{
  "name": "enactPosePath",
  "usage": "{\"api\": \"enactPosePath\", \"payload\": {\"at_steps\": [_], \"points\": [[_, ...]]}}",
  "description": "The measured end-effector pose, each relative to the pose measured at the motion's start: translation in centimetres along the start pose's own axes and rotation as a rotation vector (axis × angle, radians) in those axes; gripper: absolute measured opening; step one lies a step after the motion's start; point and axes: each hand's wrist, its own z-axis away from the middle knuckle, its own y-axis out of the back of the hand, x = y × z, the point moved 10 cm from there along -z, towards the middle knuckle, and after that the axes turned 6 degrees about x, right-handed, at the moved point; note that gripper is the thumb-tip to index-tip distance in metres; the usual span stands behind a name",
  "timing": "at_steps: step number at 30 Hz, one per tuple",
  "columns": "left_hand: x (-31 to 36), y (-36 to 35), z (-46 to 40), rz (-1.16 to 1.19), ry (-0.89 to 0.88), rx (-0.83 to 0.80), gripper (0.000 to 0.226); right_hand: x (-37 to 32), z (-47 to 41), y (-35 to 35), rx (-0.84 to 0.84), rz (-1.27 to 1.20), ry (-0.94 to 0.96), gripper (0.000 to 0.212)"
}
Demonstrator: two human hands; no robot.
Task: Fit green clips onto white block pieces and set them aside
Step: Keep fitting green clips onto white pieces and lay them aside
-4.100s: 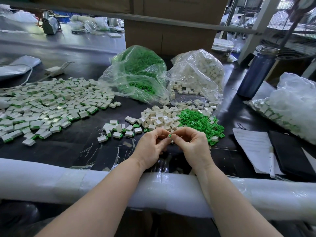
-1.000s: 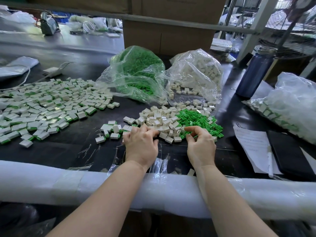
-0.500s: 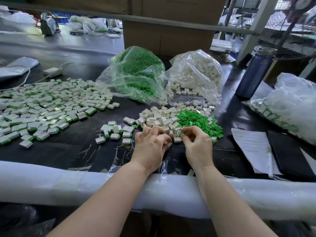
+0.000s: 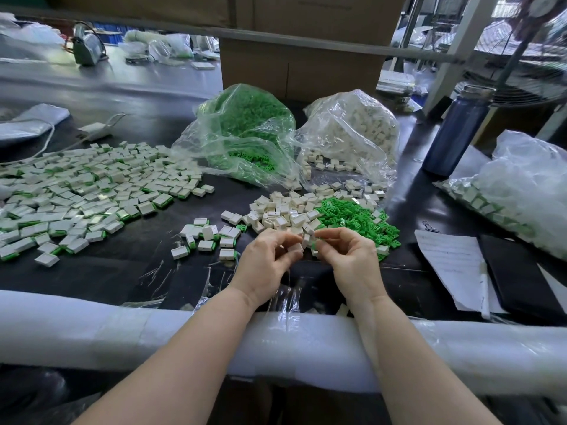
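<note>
small white block piece between curled fingertips, above green clips

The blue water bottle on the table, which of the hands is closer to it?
Right. The right hand is below and left of the blue water bottle, beside the loose green clips; the left hand lies farther left.

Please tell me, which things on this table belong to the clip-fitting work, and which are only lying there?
Belong to the job:
- left hand holding a white block
- right hand
- loose green clips
- loose white blocks
- finished pieces
- bag of clips
- bag of blocks

Just lying about:
- blue bottle
- papers
- white charger
</note>
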Motion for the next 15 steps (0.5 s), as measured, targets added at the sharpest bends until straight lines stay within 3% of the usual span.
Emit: {"api": "enactPosePath", "payload": {"at_steps": [5, 11, 15], "points": [[-0.9, 0.1, 0.0, 0.183, 0.116, -0.012, 0.02, 0.1, 0.0, -0.3, -0.024, 0.01, -0.011, 0.019], [-1.1, 0.1, -0.1, 0.209, 0.104, 0.0, 0.022, -0.1, 0.0, -0.4, -0.03, 0.06, 0.031, 0.019], [-1.7, 0.5, -0.1, 0.348, 0.172, 0.029, 0.016, -0.1, 0.0, -0.4, -0.035, 0.049, 0.027, 0.019]]}}
